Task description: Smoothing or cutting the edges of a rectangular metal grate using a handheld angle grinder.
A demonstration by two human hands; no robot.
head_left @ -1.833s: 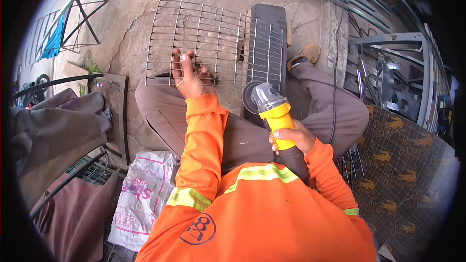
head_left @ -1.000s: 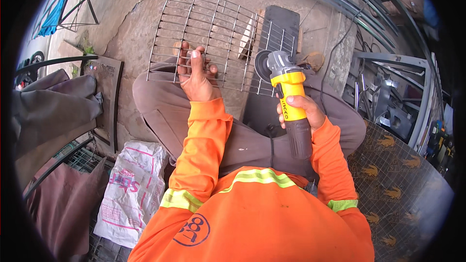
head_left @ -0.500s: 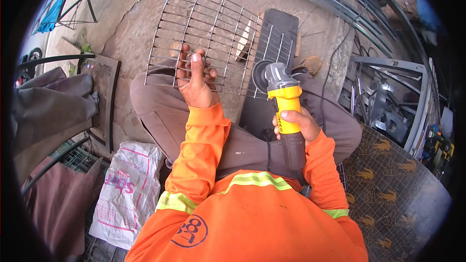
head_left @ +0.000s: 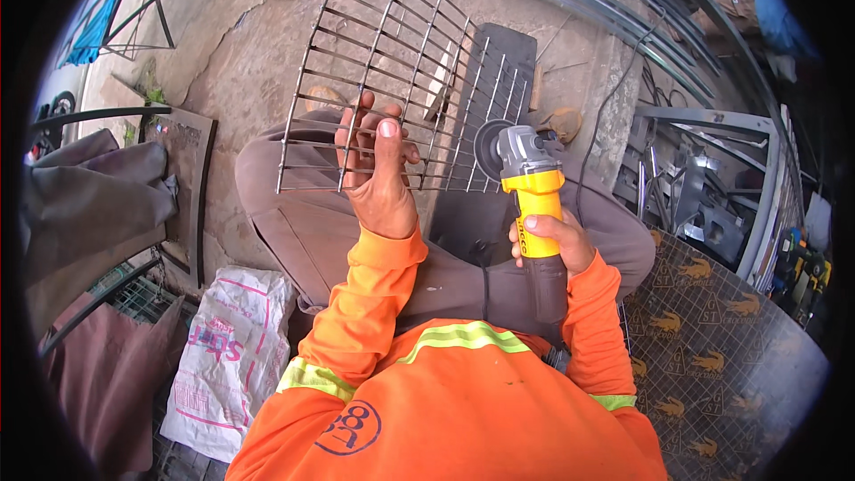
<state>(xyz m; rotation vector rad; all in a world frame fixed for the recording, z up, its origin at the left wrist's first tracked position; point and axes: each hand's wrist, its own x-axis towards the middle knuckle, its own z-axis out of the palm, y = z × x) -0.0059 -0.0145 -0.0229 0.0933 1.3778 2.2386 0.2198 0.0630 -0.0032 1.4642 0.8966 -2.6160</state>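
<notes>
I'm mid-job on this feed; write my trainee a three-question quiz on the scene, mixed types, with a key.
1. Multiple choice: what colour is the main body of the angle grinder in the right hand?
A) blue
B) yellow
C) green

2. True or false: the white sack lies to the left of the orange top.

3. Fill in the blank: the left hand holds a panel of ____, made of crossing metal rods.

Key
1: B
2: True
3: wire mesh
</notes>
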